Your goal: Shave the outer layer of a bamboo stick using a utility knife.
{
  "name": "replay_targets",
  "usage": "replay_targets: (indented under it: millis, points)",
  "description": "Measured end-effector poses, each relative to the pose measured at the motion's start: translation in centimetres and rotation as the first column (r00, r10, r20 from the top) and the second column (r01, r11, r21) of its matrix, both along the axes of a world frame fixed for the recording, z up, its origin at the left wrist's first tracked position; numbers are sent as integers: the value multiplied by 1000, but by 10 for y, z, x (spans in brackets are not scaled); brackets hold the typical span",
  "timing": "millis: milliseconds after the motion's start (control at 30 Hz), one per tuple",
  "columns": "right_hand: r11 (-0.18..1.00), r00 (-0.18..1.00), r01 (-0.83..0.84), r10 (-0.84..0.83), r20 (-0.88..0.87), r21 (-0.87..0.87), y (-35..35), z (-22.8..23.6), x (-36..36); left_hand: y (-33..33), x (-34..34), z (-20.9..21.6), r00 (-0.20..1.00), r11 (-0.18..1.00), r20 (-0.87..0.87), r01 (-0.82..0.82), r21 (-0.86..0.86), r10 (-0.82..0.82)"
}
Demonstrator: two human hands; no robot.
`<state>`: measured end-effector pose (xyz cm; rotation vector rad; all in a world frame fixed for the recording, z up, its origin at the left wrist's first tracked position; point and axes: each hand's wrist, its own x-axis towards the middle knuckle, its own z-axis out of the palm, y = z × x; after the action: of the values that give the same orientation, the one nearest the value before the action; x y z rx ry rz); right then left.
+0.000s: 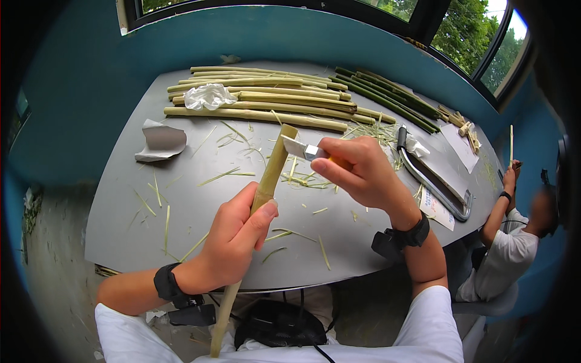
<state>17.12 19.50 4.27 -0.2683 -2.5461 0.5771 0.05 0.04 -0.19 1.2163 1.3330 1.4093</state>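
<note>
Left hand (242,227): fingers wrapped around the pale bamboo pole (275,172), thumb laid along the near side. The pole runs up out of that grip, tilted slightly right, to a cut top end; below the grip it drops past the table (363,248) edge toward the person's lap. Right hand (360,172): fingers closed on the handle of the short-bladed knife (295,146), blade pointing left and overlapping the pole just under its top end. Whether the edge bites or only rests there, cannot tell.

Risks from here, as judged:
- Slip: the blade works above the left hand on the same pole. If a stroke runs down toward the grip, a skid at the node just above the left fist could carry the edge into thumb or knuckles.
- Roll: one fist holds a round pole and no clamp shows. A weak squeeze lets it twist under side load.
- Dig-in: too steep a blade angle could gouge or split the wall near the cut end.
- Kick: the lower end hangs below the table; a hard push up top could swing it into the body.
- Clutter: loose shavings (167,227) lie around both hands; the saw (433,175) sits right of the right hand, so a wide elbow swing could snag it.
</note>
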Motion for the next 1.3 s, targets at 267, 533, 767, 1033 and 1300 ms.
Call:
replay_targets:
  millis: [267,533,767,1033,1300]
  points:
    - [997,997,-12,6,76,81,-10,-1,-4,2,1,-1,994,999,-107,-32,-25,29]
    - [963,962,266,-267,-60,-35,21,5,8,-9,11,7,970,997,-242,28,78,-8]
    - [996,999,11,-8,-40,84,-13,6,2,0,1,0,994,1000,-107,-20,23,22]
    - [994,999,24,-27,29,111,-16,-1,-3,-1,0,-1,974,998,-215,-68,-4,66]
    - [957,951,261,-277,-134,-127,23,4,3,-7,10,5,943,991,-332,20,129,24]
